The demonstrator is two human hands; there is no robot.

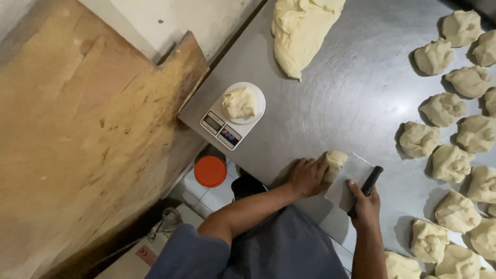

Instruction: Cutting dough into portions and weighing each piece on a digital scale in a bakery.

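Now left hand (307, 176) on dough piece (335, 161), right hand (365, 204) gripping scraper (352, 181)

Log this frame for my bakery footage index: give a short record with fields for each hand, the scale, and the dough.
left hand: rests on a small dough piece
right hand: holds a bench scraper by its black handle
scale: white, one dough lump on it
large dough mass: table's far side
portioned pieces: rows at right
surface: steel table
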